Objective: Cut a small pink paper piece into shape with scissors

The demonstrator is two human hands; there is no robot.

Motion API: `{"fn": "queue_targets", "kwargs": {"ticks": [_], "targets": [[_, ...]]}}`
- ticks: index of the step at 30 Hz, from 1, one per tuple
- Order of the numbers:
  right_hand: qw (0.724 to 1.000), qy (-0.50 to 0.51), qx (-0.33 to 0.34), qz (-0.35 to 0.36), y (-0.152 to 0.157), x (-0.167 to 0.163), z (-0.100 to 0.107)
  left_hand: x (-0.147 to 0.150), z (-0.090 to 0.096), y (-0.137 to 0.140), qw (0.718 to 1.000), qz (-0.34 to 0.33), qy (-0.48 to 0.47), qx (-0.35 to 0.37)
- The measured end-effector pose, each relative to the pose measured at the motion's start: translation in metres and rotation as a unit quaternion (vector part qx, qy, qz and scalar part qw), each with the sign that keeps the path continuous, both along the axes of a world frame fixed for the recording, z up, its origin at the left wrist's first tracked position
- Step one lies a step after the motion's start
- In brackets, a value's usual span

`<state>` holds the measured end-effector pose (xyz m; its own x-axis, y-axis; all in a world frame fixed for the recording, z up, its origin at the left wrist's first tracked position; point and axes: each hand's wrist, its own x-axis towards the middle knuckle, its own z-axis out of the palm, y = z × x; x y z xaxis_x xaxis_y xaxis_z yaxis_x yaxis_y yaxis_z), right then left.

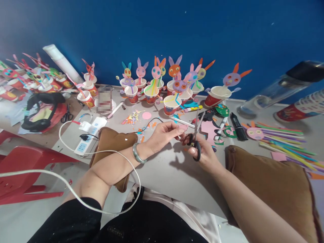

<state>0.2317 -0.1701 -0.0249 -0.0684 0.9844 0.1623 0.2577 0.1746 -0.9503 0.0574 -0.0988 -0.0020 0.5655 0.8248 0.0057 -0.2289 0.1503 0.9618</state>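
My left hand (pixel 163 135) pinches a small pink paper piece (pixel 183 128) between thumb and fingers, just above the grey table (pixel 164 172). My right hand (pixel 202 152) grips black-handled scissors (pixel 196 135), whose blades point up and touch the pink piece. A green bangle (pixel 138 154) circles my left wrist. Both forearms rest on brown cushions (pixel 111 141) at the table's near edge.
Paper cups with coloured bunny faces on straws (pixel 174 84) line the back by the blue wall. Coloured straws (pixel 286 141) lie right, markers (pixel 235 126) and paper scraps (pixel 133 118) in the middle. A power strip (pixel 88 136), white cable and red stool (pixel 25 168) sit left.
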Motion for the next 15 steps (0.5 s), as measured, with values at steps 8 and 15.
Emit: {"fn": "queue_targets", "kwargs": {"ticks": [8, 15], "targets": [[0.997, -0.054, -0.025, 0.054, -0.0017, -0.0076, 0.0009, 0.0013, -0.0023, -0.0006, 1.0, 0.02, -0.007, -0.008], [0.994, -0.098, 0.008, 0.043, -0.0007, -0.0087, -0.0024, 0.0019, -0.0057, -0.0005, 0.999, 0.01, -0.028, -0.024]]}}
